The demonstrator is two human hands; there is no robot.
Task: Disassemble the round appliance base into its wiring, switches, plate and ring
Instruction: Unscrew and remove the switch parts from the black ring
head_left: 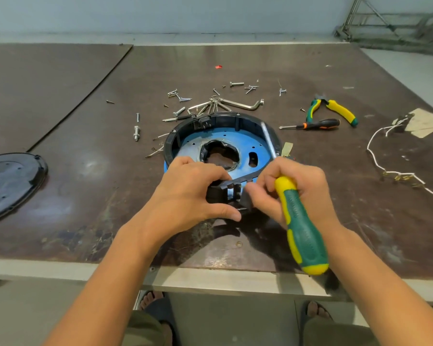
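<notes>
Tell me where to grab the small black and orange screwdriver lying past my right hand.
Best take the small screwdriver by its thick black and orange handle, pinching from above and from your near side. It lies flat on the table with its thin shaft pointing left, and the pliers lie close behind the handle.
</notes>
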